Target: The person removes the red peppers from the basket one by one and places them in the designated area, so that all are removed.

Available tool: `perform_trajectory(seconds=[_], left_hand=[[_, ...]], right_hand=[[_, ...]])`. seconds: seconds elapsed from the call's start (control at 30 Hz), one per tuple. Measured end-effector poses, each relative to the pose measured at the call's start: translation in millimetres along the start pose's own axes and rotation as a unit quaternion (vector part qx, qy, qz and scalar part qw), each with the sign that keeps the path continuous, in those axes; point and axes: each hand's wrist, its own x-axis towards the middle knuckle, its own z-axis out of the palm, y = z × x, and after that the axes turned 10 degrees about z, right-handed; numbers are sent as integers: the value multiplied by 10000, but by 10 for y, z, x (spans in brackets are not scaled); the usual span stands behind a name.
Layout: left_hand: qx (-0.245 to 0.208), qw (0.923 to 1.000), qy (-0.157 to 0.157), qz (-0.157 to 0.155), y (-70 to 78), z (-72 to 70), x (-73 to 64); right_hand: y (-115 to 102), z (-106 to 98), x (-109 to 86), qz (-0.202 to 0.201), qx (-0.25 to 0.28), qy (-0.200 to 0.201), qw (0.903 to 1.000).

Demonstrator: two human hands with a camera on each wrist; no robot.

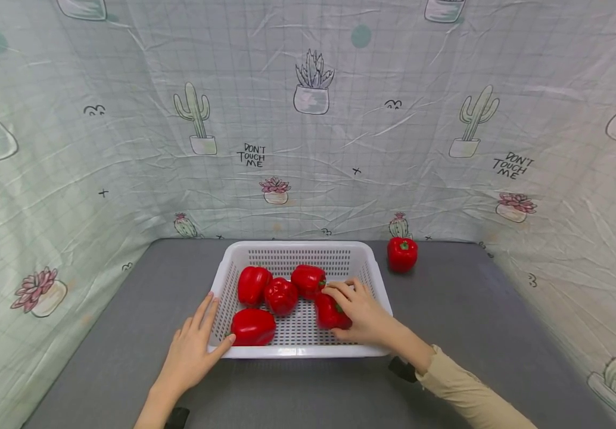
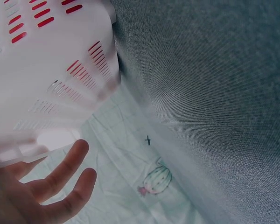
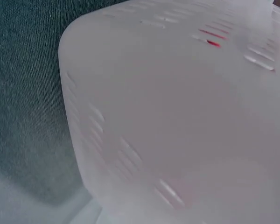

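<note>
"Where's your red pepper (image 1: 330, 314)?"

"Right there, near-right in the white basket (image 1: 299, 351), just left of your right hand (image 1: 366, 317), whose fingers curl round it! That's nearer than your left hand (image 1: 192, 348), its extended fingers touching the basket's left side."

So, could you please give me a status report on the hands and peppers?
Right hand holding a red pepper in the basket. Left hand at its left side. Four other peppers inside, one outside.
</note>
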Motion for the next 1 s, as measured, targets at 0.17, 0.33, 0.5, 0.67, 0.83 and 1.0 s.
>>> perform_trajectory(seconds=[0.17,0.33,0.5,0.67,0.83,1.0], left_hand=[[8,10000,16,-4,1,-3,1],[-7,10000,47,13,7,-5,-7],[16,10000,90,30,8,-2,-16],[3,9999,110,31,9,5,-20],[0,9999,106,30,5,3,-10],[13,9999,102,28,5,1,-5]], right_hand=[[27,-62,-24,41,99,34,9999],[61,-112,-76,102,18,77,9999],[107,-154,-131,146,-24,208,9997],[172,-205,-173,16,-29,521,9986],[225,-279,-198,-93,-57,773,9969],[275,-331,-233,-146,-127,902,9957]])
